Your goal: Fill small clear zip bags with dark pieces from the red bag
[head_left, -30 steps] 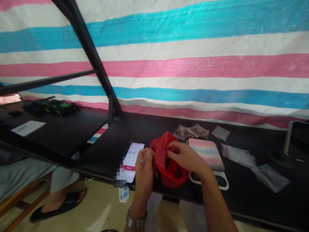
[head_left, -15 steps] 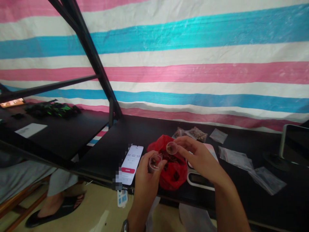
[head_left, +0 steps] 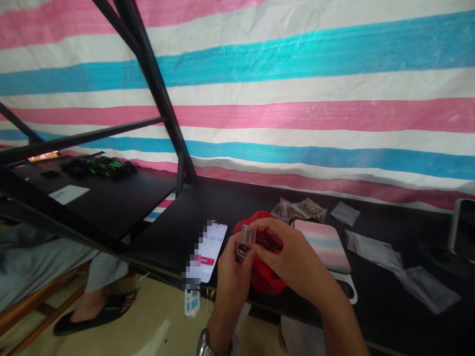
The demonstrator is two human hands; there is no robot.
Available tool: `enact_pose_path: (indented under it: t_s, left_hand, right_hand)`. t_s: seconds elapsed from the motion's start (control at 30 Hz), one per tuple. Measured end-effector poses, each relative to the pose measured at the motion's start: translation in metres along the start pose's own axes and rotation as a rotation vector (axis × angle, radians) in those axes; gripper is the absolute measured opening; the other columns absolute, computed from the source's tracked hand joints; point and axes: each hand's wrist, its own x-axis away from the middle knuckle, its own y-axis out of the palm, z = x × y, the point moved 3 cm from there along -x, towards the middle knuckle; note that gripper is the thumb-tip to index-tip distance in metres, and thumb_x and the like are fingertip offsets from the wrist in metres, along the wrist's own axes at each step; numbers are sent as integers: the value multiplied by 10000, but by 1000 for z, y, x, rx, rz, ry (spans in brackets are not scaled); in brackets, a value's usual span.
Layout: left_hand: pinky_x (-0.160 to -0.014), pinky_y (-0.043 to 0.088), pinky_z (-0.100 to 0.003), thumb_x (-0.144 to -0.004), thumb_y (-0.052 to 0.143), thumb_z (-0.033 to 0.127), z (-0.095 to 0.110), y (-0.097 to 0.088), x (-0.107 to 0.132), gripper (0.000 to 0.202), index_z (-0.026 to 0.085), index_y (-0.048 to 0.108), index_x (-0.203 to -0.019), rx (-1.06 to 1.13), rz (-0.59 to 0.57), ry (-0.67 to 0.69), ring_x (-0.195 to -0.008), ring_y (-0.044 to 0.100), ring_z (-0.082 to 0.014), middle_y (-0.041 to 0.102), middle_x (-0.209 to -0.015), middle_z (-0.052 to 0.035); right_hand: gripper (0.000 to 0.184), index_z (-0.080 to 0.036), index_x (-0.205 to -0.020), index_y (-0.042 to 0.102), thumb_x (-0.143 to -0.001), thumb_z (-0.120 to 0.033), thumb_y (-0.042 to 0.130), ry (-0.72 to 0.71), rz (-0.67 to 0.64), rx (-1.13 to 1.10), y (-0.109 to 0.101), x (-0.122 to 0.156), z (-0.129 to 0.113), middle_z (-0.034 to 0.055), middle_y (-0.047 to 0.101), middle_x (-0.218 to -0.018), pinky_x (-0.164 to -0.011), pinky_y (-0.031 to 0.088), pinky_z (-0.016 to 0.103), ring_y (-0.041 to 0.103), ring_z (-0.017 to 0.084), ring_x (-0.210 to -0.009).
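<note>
Head view: small clear plastic vial (head_left: 245, 242), dark bits inside, pinched betw. L hand (head_left: 233, 291) and R hand (head_left: 293, 257), both grips pressed together on it, just above red plastic bag (head_left: 267, 279) on black tabletop (head_left: 166, 247). Phone w/ timer (head_left: 210, 252) just left of bag; pink-striped scale (head_left: 321, 242) to right, seed packets (head_left: 299, 210) far side, empty zip bags (head_left: 371, 252) far right.

A black table (head_left: 174, 222) bears a phone (head_left: 210, 252), red plastic bag (head_left: 265, 282), digital scale (head_left: 321, 244) and clear plastic bags (head_left: 371, 252).
</note>
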Motion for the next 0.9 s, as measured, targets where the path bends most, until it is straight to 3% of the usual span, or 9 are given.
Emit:
enact_pose_path:
  t_s: [0.27,0.37,0.43,0.6,0.73,0.9]
  left_hand:
    - [-718,560,-313,-836,729,370,2,0,-2,262,213,695,-1042,34,15,-17,-759,690,-205,753,-875,-26]
    - [-737,558,-329,-810,759,431,11,-8,-1,277,228,701,-991,-5,68,6,-780,690,-220,742,-869,-31]
    - [-765,553,-343,-811,761,472,21,-17,3,274,240,717,-949,-72,63,14,-815,696,-237,757,-899,-45]
    - [-622,466,-310,-841,728,491,41,-34,24,232,262,760,-824,-281,-302,-143,-667,642,-228,754,-764,-41]
    - [-623,438,-283,-875,697,431,44,-29,43,177,273,771,-845,-339,-552,-272,-709,653,-222,771,-806,-29]
    - [-662,443,-268,-841,739,321,38,-14,51,69,263,775,-837,-333,-683,-280,-768,676,-216,779,-838,-19]
  right_hand:
    - [352,-314,-1225,739,-909,-164,694,-45,44,41,-1,1,-2,19,775,-1266,-1108,500,390,708,225,-1168]
    - [316,-284,-1220,731,-915,-203,702,-39,171,60,-9,-2,5,49,776,-1246,-1065,519,386,713,234,-1138]
    - [262,-260,-1154,740,-904,-188,707,2,168,116,-13,-4,17,56,787,-1185,-1020,527,380,722,235,-1088]
    - [191,-221,-978,757,-857,-87,697,182,-19,263,-15,-6,49,54,805,-1069,-939,519,370,726,237,-1010]
    - [233,-236,-958,771,-823,-71,678,228,-126,124,-21,6,48,22,808,-999,-839,532,319,732,210,-919]
    - [203,-259,-910,810,-795,-126,710,310,-260,111,-33,29,40,15,809,-907,-718,525,289,732,215,-853]
